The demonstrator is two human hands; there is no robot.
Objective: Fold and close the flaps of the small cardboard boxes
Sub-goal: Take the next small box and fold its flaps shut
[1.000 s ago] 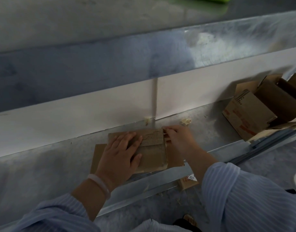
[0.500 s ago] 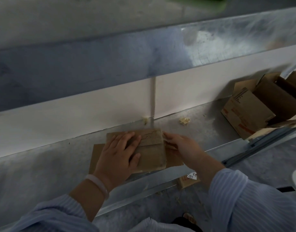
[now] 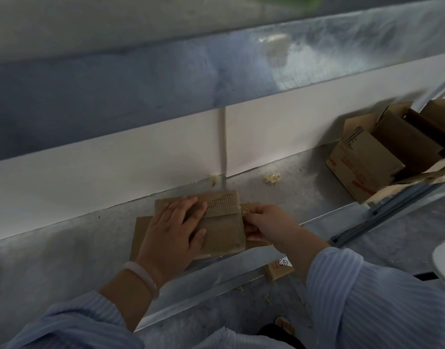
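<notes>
A small brown cardboard box [image 3: 224, 230] lies flat on the metal bench, its top flap folded over and showing a patch of torn corrugation near the far edge. My left hand [image 3: 175, 231] presses flat on the box's left half, fingers spread. My right hand [image 3: 265, 224] is at the box's right end, its fingertips pinching the side flap [image 3: 249, 207] that sticks out there. Another flap [image 3: 141, 230] pokes out to the left under my left hand.
A larger open cardboard box [image 3: 362, 162] with red print stands at the far right of the bench [image 3: 65, 253]. A white wall panel [image 3: 115, 157] runs along the back. A small box piece with a white label [image 3: 279, 269] lies below the bench's front rail.
My right hand has drawn in against the box's right end and curled its fingers on the side flap. My left hand stays pressed on the box.
</notes>
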